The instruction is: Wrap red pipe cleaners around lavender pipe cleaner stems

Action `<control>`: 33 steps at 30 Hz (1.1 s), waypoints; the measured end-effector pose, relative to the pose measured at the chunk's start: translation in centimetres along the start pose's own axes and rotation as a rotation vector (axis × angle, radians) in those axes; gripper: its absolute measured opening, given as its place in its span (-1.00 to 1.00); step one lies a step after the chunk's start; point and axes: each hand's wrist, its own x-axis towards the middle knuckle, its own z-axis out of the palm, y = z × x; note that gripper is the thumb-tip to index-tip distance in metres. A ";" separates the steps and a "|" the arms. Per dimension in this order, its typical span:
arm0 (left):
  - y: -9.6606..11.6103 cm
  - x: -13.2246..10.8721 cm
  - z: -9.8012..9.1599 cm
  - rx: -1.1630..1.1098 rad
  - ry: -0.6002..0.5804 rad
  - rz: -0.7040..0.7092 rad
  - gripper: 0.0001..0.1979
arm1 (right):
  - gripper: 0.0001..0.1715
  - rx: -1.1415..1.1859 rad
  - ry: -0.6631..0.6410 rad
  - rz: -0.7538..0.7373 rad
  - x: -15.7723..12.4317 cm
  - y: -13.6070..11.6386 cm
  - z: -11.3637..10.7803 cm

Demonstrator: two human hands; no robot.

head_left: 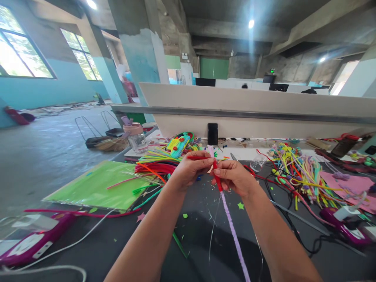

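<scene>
Two bare hands meet over a dark tabletop (pixel 202 250), thumbs and fingers pinched close. The left hand (pixel 194 167) and right hand (pixel 233 176) both grip a red fuzzy strip (pixel 217 182) at the upper part of a long lilac fuzzy stem (pixel 232 227), which slants down toward the near edge of the table. A red strand also runs across the left fingers.

Left of the hands lie a green sheet (pixel 100 186) in clear plastic, a fanned bundle of coloured pipe cleaners (pixel 157 162) and a purple power strip (pixel 44 235). To the right are a tangled heap of fuzzy stems (pixel 305 172), a pink sheet (pixel 357 190) and cables. A green paper star (pixel 241 205) and small scraps dot the surface.

At the back, a dark phone (pixel 212 134) stands upright against a white partition (pixel 264 100). Beyond, a large unfinished room has blue-painted lower walls, concrete beams, bright windows (pixel 25 51) and ceiling lights (pixel 251 24); a straw broom (pixel 113 145) lies on the grey floor (pixel 55 149).
</scene>
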 end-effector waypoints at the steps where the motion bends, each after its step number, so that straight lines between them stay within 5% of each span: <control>1: -0.1 0.1 0.0 0.019 0.013 0.008 -0.80 | -0.73 -0.044 0.043 -0.022 0.0 0.0 0.1; 12: -1.3 1.2 0.2 0.228 0.118 0.097 -0.79 | -0.78 -0.714 0.491 -0.135 0.7 0.8 0.5; 21: 0.2 -0.2 -0.1 -0.024 0.008 -0.019 -0.80 | -0.72 0.112 -0.171 0.000 -0.1 -0.2 -0.3; 26: 0.1 -0.3 0.1 -0.051 -0.063 -0.010 -0.81 | -0.76 0.251 -0.248 0.027 0.3 0.6 -0.4; 33: 0.0 0.0 -0.7 -0.019 -0.123 0.028 -0.84 | -0.81 0.314 -0.183 0.009 0.7 0.8 -0.6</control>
